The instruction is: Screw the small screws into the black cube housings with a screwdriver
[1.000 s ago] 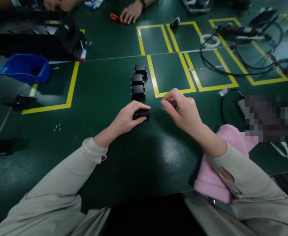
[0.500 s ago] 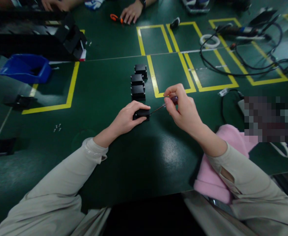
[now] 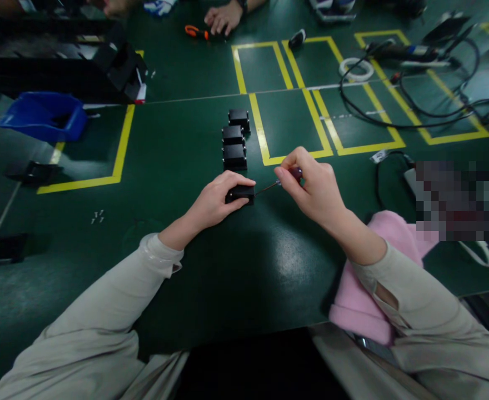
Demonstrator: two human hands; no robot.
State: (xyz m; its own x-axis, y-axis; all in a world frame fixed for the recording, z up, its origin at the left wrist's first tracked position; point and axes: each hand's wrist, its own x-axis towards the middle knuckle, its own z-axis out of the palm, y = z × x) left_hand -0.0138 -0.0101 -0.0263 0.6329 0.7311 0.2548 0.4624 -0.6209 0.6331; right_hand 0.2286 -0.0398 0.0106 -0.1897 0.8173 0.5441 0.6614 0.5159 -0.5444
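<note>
Here the left hand (image 3: 215, 200) lies curled over a small black box (image 3: 240, 193) on the green counter (image 3: 228, 266), fingers draped across its top and thumb tucked against its near side, so the box is pinned flat beneath the palm with only its right end showing. Just to the right of that hand, the right hand (image 3: 311, 186) is closed in a fingertip pinch around the dark handle of a thin screwdriver (image 3: 286, 178). The tool's metal shaft slants down and to the left until its tip meets the exposed end of the box. The two hands sit close together without touching. Directly beyond the left hand, a row of three more black boxes (image 3: 234, 139) runs away from it in a line, beside a rectangle of yellow tape (image 3: 265, 139) marked on the counter. Under the right forearm, near the counter's edge, sits a pink cloth (image 3: 378, 266). Well off to the left of the left hand lie a few tiny screws (image 3: 97, 216), and farther beyond them a blue bin (image 3: 40, 116). Far beyond the right hand, black cables (image 3: 394, 111) loop across the counter. At the far edge a co-worker's hand (image 3: 221, 19) rests next to an orange-handled tool (image 3: 194, 31).
</note>
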